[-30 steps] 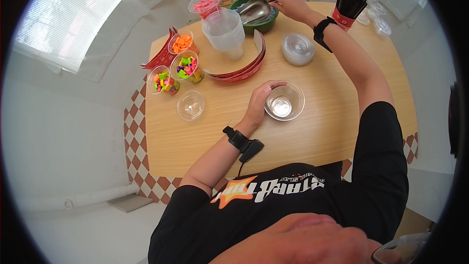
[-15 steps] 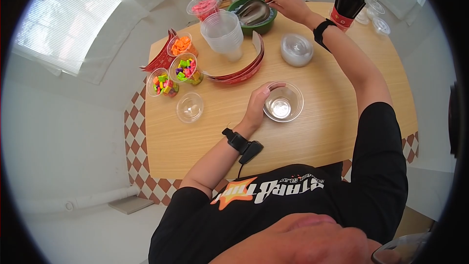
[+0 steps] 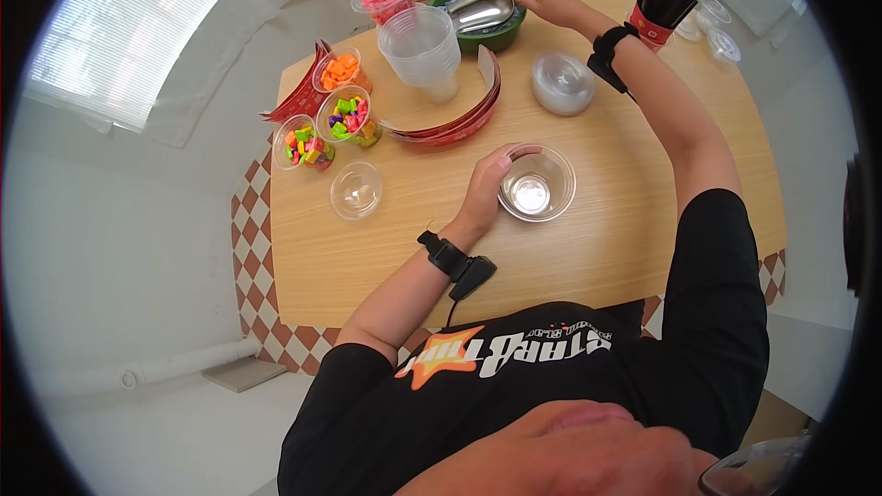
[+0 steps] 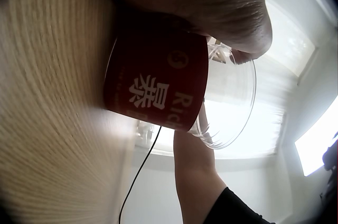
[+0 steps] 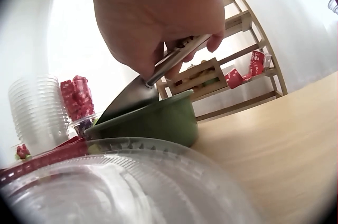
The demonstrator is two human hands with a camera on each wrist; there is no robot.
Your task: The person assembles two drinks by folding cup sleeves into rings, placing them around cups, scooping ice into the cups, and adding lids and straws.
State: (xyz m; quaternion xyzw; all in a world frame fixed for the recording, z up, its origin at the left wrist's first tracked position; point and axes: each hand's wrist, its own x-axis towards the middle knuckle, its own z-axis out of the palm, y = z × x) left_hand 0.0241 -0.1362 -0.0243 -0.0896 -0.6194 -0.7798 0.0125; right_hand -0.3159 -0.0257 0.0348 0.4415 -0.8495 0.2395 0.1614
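My left hand (image 3: 481, 191) grips the side of a clear plastic cup (image 3: 555, 200) that stands upright on the table. In the left wrist view a red paper sleeve (image 4: 153, 84) with white lettering wraps the cup's lower part. At the far side of the table, my right hand (image 3: 551, 0) holds a metal scoop (image 3: 485, 9) by its handle. The scoop's bowl sits tilted in a green basin (image 5: 158, 123), its lower end hidden behind the basin wall in the right wrist view. Whitish-blue contents show in the basin beneath the scoop.
Stacked clear lids (image 3: 563, 84) lie right of centre, and a single clear lid (image 3: 356, 191) lies left. Nested cups (image 3: 418, 46) and red paper sleeves (image 3: 450, 135) stand before the basin. Tubs of coloured pieces (image 3: 349, 119) line the left; black straws (image 3: 666, 0) stand far right.
The scoop has turned in the basin, its dark bowl now showing bright metal. My right hand has shifted slightly, while the left hand keeps its grip on the cup.
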